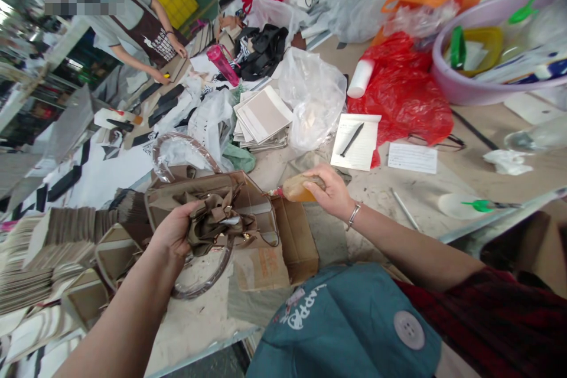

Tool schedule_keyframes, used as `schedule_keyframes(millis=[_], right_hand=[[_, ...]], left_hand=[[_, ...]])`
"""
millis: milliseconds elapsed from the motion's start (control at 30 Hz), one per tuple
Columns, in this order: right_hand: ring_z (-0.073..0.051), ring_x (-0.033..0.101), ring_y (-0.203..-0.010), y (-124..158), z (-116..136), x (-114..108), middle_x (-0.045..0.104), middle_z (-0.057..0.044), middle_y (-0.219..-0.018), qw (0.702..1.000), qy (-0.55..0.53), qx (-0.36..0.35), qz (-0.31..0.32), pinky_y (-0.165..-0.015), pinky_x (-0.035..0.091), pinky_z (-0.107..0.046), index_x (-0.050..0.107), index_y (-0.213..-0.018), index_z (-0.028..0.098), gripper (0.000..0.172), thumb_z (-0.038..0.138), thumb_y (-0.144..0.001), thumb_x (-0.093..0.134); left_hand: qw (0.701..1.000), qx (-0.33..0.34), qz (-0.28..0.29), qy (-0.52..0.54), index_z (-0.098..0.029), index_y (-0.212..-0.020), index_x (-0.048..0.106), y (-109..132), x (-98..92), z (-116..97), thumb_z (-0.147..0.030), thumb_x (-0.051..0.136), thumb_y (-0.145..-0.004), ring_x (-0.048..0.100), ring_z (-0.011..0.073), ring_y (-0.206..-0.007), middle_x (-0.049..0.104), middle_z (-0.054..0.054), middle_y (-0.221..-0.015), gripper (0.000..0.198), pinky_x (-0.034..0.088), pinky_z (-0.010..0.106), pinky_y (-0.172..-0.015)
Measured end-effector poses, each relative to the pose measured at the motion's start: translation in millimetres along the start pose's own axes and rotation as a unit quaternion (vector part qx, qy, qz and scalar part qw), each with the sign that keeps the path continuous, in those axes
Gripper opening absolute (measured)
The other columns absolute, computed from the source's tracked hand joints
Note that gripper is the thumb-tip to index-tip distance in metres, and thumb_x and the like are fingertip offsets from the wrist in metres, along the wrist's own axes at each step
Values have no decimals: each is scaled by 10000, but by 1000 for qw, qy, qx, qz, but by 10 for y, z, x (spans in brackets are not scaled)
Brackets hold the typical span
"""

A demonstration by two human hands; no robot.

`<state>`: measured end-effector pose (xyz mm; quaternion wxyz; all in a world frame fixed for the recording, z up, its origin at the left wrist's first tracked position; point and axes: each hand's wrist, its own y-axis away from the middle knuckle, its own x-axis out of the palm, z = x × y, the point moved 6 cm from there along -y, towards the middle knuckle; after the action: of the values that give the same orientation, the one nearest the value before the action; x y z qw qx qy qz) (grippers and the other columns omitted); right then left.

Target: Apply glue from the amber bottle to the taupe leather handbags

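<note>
A brown handbag (166,198) lies on its side on the table, its mouth turned toward me and its plastic-wrapped handles (201,289) sticking out. My left hand (175,230) is closed on the bunched brown lining (206,224) pulled out at the bag's opening. In my right hand (330,189) is a squeeze bottle (299,188) of amber liquid, probably glue, tilted with its reddish tip toward the bag's edge. Whether the tip touches the bag I cannot tell. Under the bag's near side sits a cardboard box (299,242).
Stacked brown panels (66,242) stand at the left. Beyond the bag are a pile of beige pieces (266,115), a notepad with a pen (354,142) and a red plastic bag (398,94). A purple basin (491,91) is at right. Across the table a co-worker (146,29) handles pieces.
</note>
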<state>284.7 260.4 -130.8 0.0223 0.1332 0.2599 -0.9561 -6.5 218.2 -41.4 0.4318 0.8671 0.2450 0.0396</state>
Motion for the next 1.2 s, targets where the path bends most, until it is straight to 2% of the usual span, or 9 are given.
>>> schedule_keyframes(millis=[167,400,500,667,933,1067,1200], right_hand=[[-210,558,-833,34,-8,11,595,-43,-853,1000,-2,2,21,-756,474,-376,565,-963,211,106,273,-881,544],[-203,567,-844,-139,195,-79,583,-36,-888,998,-56,20,-17,-767,476,-364,550,-983,230,135,314,-877,552],[-215,565,-864,-227,217,-102,583,-44,-896,997,-58,17,-47,-783,472,-380,552,-983,233,149,343,-884,536],[-208,575,-826,-165,72,-26,598,-40,-875,998,-42,23,-45,-761,477,-370,560,-962,223,141,334,-879,533],[-213,569,-830,124,-206,155,592,-51,-860,999,-9,44,9,-762,475,-378,576,-931,203,125,306,-871,536],[-210,563,-839,225,-251,223,595,-51,-859,998,-3,52,39,-766,480,-382,573,-941,202,127,303,-880,525],[-200,563,-828,241,-239,198,595,-42,-863,998,-13,55,36,-756,483,-370,568,-944,206,112,290,-878,536]], left_hand=[[1000,-11,11,-5,-94,-1026,664,-38,-24,25,-46,461,-778,701,270,-628,721,90,-646,324,599,310,-520],[1000,-6,25,-8,-74,-976,669,-32,14,18,-48,449,-777,696,249,-589,709,87,-606,298,596,304,-531],[1000,-7,12,-10,-75,-979,675,-7,7,20,-47,451,-761,680,246,-526,702,84,-585,314,594,317,-503],[1000,-8,14,-16,-54,-947,677,14,-6,32,-45,467,-735,657,234,-464,694,93,-568,299,585,306,-475],[1000,-4,7,-10,-72,-915,673,-7,9,32,-55,447,-781,689,245,-557,687,84,-554,264,588,293,-503],[1000,-12,14,-8,-69,-906,675,-8,15,45,-49,456,-762,693,257,-577,692,96,-568,263,592,299,-516],[1000,-1,21,-5,-66,-910,677,-28,7,39,-53,476,-744,693,266,-582,698,100,-585,261,595,319,-517]])
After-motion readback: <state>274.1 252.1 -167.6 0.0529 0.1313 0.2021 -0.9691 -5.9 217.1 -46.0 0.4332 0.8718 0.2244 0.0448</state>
